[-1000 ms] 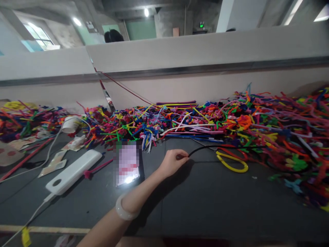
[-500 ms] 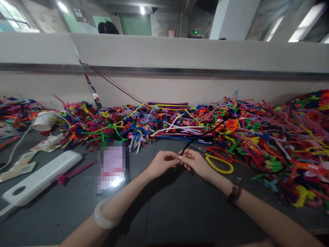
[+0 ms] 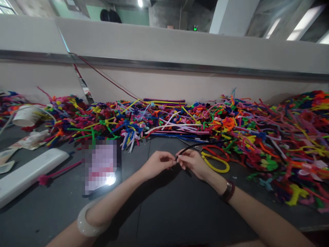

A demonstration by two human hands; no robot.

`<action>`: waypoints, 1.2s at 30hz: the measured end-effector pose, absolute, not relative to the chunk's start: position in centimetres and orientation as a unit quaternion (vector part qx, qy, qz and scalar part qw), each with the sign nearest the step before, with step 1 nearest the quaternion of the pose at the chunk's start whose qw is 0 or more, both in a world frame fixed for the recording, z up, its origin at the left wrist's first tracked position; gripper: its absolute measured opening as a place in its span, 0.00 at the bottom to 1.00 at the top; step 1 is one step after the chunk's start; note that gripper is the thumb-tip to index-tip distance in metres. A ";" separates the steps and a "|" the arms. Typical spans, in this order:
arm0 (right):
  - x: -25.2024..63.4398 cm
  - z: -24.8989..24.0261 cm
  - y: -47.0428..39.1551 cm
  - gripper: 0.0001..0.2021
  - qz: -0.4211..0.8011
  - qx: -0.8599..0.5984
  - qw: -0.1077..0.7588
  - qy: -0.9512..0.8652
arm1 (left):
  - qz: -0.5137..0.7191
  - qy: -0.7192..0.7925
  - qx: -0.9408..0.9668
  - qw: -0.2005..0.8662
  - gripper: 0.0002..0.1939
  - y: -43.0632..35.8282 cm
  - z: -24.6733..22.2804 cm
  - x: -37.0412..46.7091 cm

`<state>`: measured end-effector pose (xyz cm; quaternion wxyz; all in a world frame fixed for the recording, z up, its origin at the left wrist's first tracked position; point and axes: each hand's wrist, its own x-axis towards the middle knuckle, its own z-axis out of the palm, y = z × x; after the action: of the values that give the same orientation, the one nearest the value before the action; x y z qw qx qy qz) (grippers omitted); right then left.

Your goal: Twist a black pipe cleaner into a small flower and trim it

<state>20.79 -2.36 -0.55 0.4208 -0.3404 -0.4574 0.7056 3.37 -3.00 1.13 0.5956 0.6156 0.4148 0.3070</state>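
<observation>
A black pipe cleaner [image 3: 191, 146] runs from my fingertips up and to the right, over the colourful pile. My left hand [image 3: 160, 163] pinches its lower end between thumb and fingers. Close against it, my right hand [image 3: 190, 160] grips the same stem, the fingers curled and the tips nearly touching those of the left. The short end between the fingertips is mostly hidden. Just right of my right hand lie a yellow loop [image 3: 216, 166] and a red loop [image 3: 218, 151].
A long heap of coloured pipe cleaners [image 3: 110, 120] lines the low wall [image 3: 180, 82]. On the left are a phone with a blurred screen [image 3: 102, 164], a white power strip [image 3: 33, 175], a magenta stem [image 3: 63, 169] and a white cup [image 3: 25, 116].
The view has shifted a little, moving the things on the left further left. The black stem has swung lower and now arcs more to the right. Both hands still hold it.
</observation>
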 end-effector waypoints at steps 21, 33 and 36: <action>21.4 -0.3 -2.3 0.17 0.743 -0.347 0.325 -0.471 | 0.388 0.459 0.709 0.369 0.09 -3.7 1.3 3.7; 20.6 -0.4 -3.2 0.16 0.566 -0.398 0.396 -0.603 | 0.390 0.468 0.534 0.587 0.15 -2.8 0.8 3.6; 20.6 -0.6 -3.2 0.15 0.575 -0.396 0.388 -0.601 | 0.384 0.471 0.541 0.581 0.13 -2.9 0.7 3.7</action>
<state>20.59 -3.18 -0.58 0.3884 -0.3959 -0.6011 0.5754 3.71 -2.93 0.75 0.5810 0.5414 0.4712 0.3838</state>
